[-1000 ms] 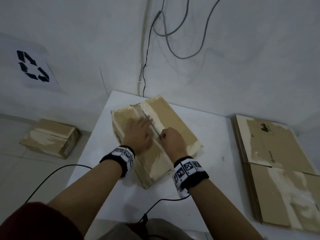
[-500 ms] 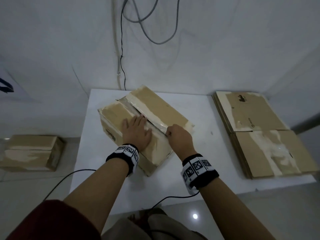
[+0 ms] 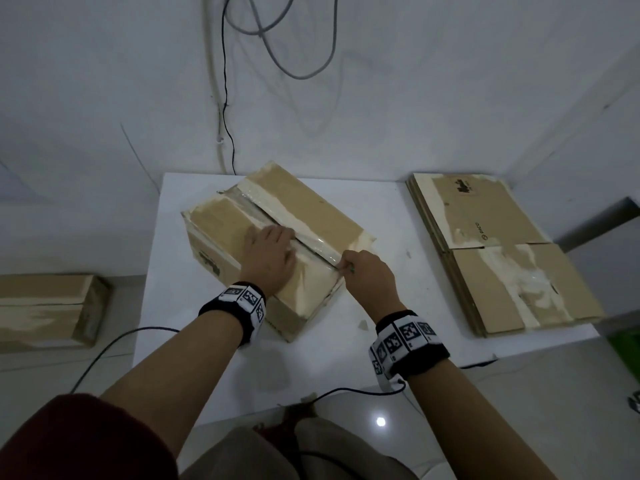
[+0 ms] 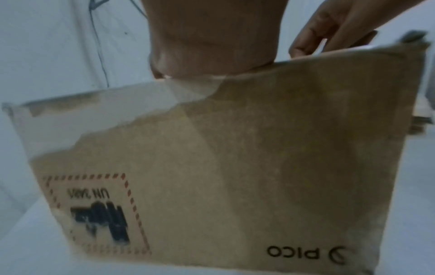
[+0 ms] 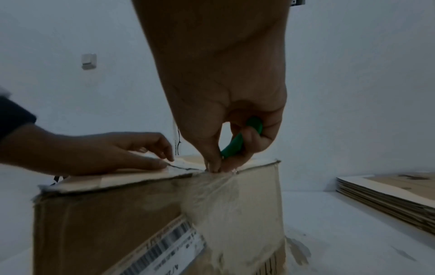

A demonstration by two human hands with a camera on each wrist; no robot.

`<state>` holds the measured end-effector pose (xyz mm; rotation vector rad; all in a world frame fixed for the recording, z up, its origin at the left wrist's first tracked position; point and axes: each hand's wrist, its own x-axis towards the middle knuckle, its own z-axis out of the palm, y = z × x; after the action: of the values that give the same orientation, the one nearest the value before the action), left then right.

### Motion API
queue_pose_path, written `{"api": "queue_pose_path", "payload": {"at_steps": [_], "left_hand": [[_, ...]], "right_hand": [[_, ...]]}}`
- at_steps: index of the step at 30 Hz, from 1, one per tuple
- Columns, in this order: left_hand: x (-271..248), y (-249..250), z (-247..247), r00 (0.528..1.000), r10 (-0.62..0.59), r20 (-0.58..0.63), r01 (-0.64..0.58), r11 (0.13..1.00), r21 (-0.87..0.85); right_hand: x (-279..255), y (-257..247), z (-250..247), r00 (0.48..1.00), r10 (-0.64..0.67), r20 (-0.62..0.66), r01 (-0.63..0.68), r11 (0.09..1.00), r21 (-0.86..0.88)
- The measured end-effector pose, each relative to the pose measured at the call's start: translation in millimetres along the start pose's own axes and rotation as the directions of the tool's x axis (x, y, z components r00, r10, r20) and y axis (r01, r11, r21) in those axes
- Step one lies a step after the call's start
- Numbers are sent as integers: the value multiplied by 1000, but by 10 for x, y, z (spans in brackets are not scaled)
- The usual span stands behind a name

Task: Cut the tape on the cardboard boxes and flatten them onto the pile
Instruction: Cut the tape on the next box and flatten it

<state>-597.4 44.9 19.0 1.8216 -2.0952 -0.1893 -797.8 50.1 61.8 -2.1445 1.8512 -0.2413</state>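
Observation:
A taped cardboard box [image 3: 311,206] lies at an angle in the middle of the white table [image 3: 346,358]. Clear tape [image 3: 313,244] runs along its top seam. My left hand [image 3: 270,251] presses flat on the left flap beside the seam, fingers straight. My right hand [image 3: 363,275] grips a green cutter [image 5: 235,144] with its tip down on the seam at the box's near end, right at the top edge. In the right wrist view the seam behind the cutter shows as a dark slit. The blade itself is hidden by my fingers.
A pile of flattened boxes [image 3: 502,254] lies on the table's right side. Another closed box [image 3: 45,310] sits on the floor to the left. Cables [image 3: 298,46] hang on the wall behind, and a black cord [image 3: 114,344] trails off the table's left front.
My right hand has drawn the cutter along the seam from the middle of the box to its near end. The left hand has stayed pressed on the flap.

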Motion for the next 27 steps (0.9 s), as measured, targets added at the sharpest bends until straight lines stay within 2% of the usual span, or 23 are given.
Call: {"api": "queue_pose_path", "payload": {"at_steps": [2, 3, 6, 12, 15, 19, 23, 27], "left_hand": [[5, 62, 6, 976, 207, 60, -209, 978, 19], [15, 89, 1, 962, 249, 110, -250, 968, -4], [85, 125, 13, 952, 244, 183, -242, 970, -37], [179, 177, -82, 901, 237, 363, -298, 947, 120], [274, 278, -138, 906, 191, 378, -232, 971, 65], [313, 423, -152, 926, 112, 360, -117, 993, -8], [301, 461, -139, 933, 68, 354, -60, 998, -33], [291, 497, -147, 924, 56, 378, -43, 998, -44]], "right_hand": [[-24, 19, 19, 999, -22, -35, 21, 1000, -17], [-30, 34, 27, 998, -25, -53, 24, 1000, -19], [-10, 87, 16, 996, -27, -81, 26, 1000, -16], [60, 116, -30, 999, -12, -42, 12, 1000, -18], [55, 153, -48, 999, 0, -32, 1, 1000, 24], [93, 226, -41, 999, 29, -30, -23, 983, 182], [74, 328, 10, 997, 12, -72, 22, 896, 444], [13, 387, 39, 997, 7, -77, 36, 835, 549]]}}
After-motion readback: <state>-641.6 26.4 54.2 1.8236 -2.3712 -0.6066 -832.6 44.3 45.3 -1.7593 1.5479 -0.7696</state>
